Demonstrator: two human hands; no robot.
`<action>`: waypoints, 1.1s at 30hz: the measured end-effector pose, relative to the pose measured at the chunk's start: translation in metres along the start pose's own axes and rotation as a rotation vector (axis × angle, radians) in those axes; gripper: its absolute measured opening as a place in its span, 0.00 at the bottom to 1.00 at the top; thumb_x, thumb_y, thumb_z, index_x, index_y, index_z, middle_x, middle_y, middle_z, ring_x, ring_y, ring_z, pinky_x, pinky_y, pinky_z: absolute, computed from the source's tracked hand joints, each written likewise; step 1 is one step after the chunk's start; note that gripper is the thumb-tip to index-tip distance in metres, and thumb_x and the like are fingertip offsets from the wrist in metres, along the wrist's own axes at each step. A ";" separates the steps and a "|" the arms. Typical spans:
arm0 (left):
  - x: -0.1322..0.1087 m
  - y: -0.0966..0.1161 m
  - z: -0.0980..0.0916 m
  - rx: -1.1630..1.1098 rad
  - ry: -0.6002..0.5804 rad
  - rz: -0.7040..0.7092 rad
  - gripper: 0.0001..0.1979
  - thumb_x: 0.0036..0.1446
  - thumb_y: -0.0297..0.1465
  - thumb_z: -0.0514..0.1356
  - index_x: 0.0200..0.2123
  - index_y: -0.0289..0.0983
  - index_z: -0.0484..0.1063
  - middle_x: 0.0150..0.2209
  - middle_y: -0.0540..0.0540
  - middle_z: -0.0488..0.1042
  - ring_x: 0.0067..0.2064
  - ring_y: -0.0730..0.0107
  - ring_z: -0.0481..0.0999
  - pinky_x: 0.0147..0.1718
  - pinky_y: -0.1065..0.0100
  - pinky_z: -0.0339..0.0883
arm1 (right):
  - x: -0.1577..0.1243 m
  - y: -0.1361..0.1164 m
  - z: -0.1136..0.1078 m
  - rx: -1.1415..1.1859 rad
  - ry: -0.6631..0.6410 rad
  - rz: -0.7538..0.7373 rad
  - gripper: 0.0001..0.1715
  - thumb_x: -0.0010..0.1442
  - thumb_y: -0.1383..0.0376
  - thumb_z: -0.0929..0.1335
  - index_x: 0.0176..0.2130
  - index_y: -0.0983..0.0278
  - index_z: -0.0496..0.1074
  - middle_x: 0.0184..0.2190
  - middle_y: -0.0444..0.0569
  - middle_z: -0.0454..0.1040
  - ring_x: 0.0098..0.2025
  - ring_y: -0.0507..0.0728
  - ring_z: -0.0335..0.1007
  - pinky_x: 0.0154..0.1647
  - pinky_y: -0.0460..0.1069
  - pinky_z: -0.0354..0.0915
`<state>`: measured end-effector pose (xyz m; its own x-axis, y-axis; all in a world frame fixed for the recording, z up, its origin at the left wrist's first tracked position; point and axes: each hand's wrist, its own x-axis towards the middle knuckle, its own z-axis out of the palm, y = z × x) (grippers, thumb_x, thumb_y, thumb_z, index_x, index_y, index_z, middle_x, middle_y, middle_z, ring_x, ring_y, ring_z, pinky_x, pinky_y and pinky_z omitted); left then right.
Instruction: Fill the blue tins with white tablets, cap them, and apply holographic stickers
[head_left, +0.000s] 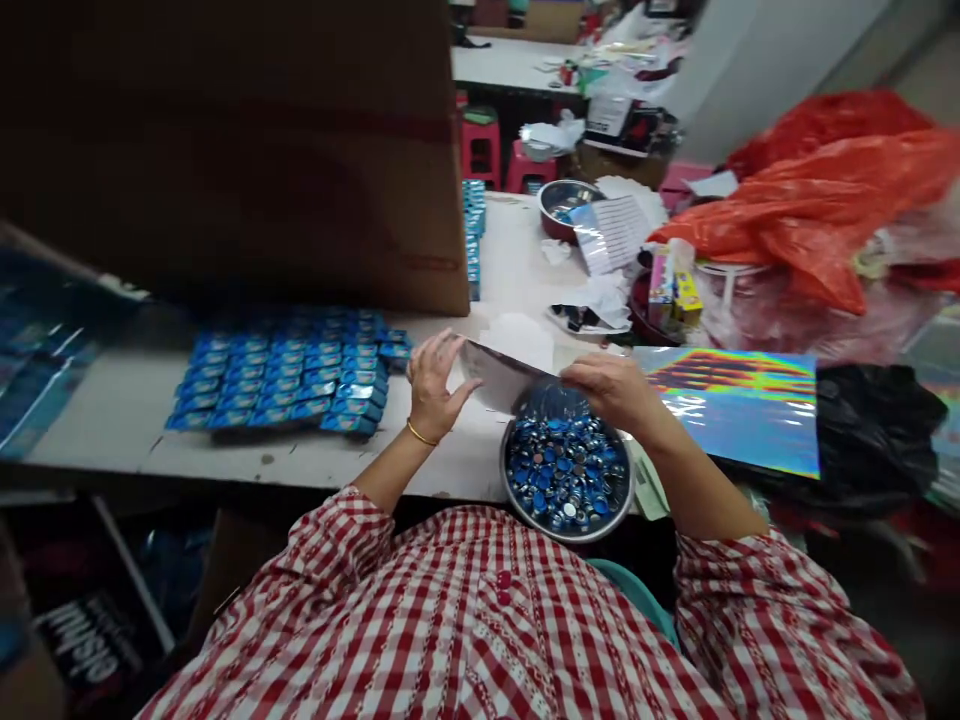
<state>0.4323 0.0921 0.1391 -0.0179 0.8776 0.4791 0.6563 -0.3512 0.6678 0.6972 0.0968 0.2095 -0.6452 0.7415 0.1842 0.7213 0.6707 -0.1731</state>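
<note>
A thin silvery sheet (491,378) is tilted between my two hands, just above the left rim of a round metal bowl. My left hand (435,388), with a gold bangle at the wrist, has its fingers and thumb at the sheet's left end. On the other end, the fingers of my right hand (609,390) are closed over the bowl's far side. Many small round blue and silver pieces fill the metal bowl (508,478). Under my right forearm lies a shiny rainbow-reflecting sheet (739,410).
Rows of blue packets (277,375) lie left on the white table (442,470). A large cardboard box (300,160) stands behind them. Another bowl (551,215) and printed sheets (611,230) are farther back. Red plastic (810,200) and a black bag (877,430) crowd the right.
</note>
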 end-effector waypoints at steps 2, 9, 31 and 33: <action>-0.010 -0.020 -0.031 0.088 0.063 -0.024 0.29 0.46 0.43 0.65 0.51 0.39 0.69 0.57 0.38 0.65 0.58 0.52 0.62 0.57 0.51 0.51 | 0.017 -0.007 0.006 0.126 -0.026 -0.080 0.12 0.61 0.68 0.62 0.35 0.62 0.74 0.30 0.47 0.75 0.33 0.52 0.68 0.34 0.45 0.58; -0.055 -0.075 -0.099 -0.296 0.012 -0.226 0.10 0.53 0.37 0.60 0.29 0.37 0.76 0.28 0.47 0.76 0.31 0.69 0.73 0.35 0.67 0.67 | 0.085 -0.041 0.052 0.226 -0.114 -0.104 0.11 0.59 0.66 0.64 0.36 0.63 0.76 0.32 0.49 0.78 0.34 0.55 0.71 0.37 0.48 0.63; -0.073 -0.223 -0.237 -1.052 0.097 -0.903 0.20 0.36 0.42 0.69 0.27 0.35 0.68 0.16 0.57 0.62 0.16 0.82 0.58 0.15 0.77 0.53 | 0.243 -0.302 0.247 0.135 0.332 -0.321 0.22 0.65 0.71 0.58 0.56 0.65 0.66 0.55 0.54 0.68 0.61 0.58 0.58 0.60 0.55 0.62; -0.070 -0.230 -0.239 -1.070 0.116 -0.901 0.20 0.37 0.42 0.69 0.28 0.35 0.68 0.16 0.57 0.62 0.16 0.82 0.58 0.15 0.77 0.53 | 0.253 -0.304 0.251 0.153 0.337 -0.329 0.22 0.65 0.71 0.57 0.56 0.64 0.66 0.55 0.53 0.69 0.61 0.57 0.59 0.59 0.53 0.63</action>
<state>0.1023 0.0332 0.0877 -0.2150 0.9183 -0.3324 -0.4979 0.1897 0.8462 0.2521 0.0858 0.0657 -0.6968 0.4589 0.5513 0.4315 0.8821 -0.1890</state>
